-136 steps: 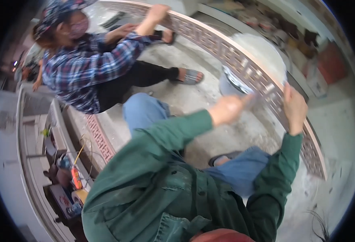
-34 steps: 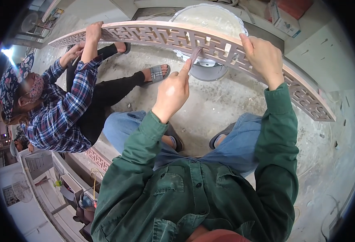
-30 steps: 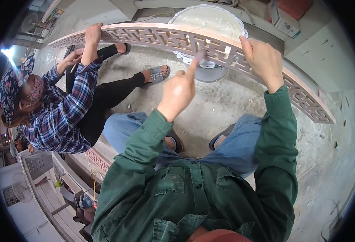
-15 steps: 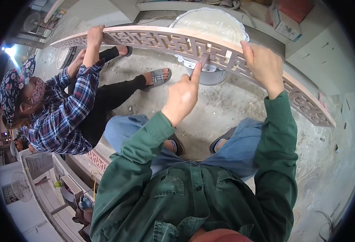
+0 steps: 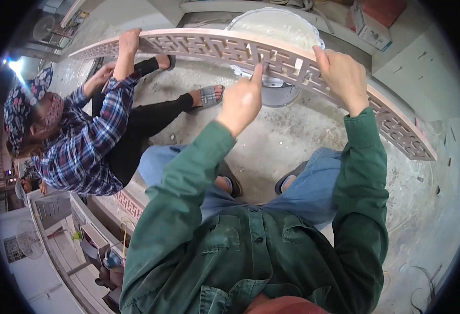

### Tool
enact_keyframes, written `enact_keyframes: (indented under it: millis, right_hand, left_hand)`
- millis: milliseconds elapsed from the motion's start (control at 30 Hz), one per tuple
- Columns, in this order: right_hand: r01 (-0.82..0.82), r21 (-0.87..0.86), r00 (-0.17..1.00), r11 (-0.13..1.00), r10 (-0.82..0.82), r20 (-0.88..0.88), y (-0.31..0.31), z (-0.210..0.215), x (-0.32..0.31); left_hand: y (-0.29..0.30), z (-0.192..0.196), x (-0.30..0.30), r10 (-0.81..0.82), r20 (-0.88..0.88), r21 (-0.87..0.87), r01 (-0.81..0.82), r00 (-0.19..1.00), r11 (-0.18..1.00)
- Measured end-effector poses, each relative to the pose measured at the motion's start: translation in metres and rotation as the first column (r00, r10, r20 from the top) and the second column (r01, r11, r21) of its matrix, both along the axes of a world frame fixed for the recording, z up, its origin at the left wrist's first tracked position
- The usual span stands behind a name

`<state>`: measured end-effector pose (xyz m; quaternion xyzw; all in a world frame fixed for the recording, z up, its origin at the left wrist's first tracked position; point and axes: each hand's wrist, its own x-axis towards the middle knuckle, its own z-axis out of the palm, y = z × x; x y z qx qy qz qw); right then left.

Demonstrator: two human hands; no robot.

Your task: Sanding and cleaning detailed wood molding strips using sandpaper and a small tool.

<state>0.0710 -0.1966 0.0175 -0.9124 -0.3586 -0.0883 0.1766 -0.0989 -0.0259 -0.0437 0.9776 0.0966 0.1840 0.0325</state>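
Green shirt, jeans, seemingly sandals.

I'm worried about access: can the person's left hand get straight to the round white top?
Probably not: the carved board lies between the left hand and the round white top.

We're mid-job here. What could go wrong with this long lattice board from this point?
The long lattice board might drop or tip if the right grip or the co-worker's grip on its upper edge slipped. It could then hit the bucket next to it, or perhaps the co-worker's sandal on the floor. The left grip holds a slim tool, mostly hidden, at the cut-outs; pressing hard could chip the narrow bars.
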Motion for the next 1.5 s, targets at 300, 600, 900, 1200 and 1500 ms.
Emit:
enact_keyframes:
  millis: [300,600,900,1200,1500]
  right_hand:
    - [-0.007,-0.021,1.0,1.0,0.007,0.029,0.0,-0.004,-0.001]
    - [0.011,-0.04,1.0,0.999,-0.012,-0.004,0.001,-0.001,-0.001]
    - [0.019,-0.022,1.0,1.0,-0.019,-0.024,0.003,0.002,0.001]
    - [0.018,0.002,1.0,1.0,-0.018,0.0,0.002,-0.002,0.001]
    - [0.023,-0.028,1.0,0.999,-0.023,0.013,0.0,-0.003,0.003]
  left_hand:
    - [-0.01,-0.013,-0.013,0.049,-0.031,-0.033,-0.05,0.998,0.998]
    - [-0.029,-0.011,-0.018,0.077,-0.14,-0.099,-0.091,0.987,0.991]
    - [-0.019,-0.01,0.01,0.007,0.029,-0.09,-0.005,1.0,0.996]
    - [0.005,-0.005,0.006,0.017,-0.073,-0.045,-0.021,0.997,0.999]
    - [-0.018,-0.01,-0.017,0.024,-0.106,-0.05,-0.029,0.994,0.998]
